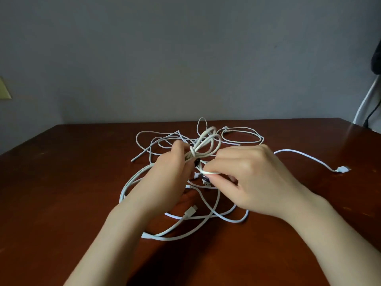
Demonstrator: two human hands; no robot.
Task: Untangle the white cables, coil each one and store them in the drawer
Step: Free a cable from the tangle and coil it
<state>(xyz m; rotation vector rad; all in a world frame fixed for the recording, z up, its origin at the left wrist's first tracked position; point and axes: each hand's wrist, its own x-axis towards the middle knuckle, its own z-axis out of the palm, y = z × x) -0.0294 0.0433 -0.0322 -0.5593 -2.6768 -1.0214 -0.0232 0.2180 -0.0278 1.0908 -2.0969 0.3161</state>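
Cables: thin white smooth cords point(204, 137), a looped tangle at frame centre on the glossy reddish-brown wooden table point(61, 182).
Left hand point(168, 174): grips the raised bundle.
Right hand point(249, 178): pinches one strand.

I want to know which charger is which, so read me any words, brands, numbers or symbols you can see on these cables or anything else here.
No text can be read.
White cables: no legible marking.
Plug at the right: too small and blurred to tell.
Wooden table and wall plate: blank.
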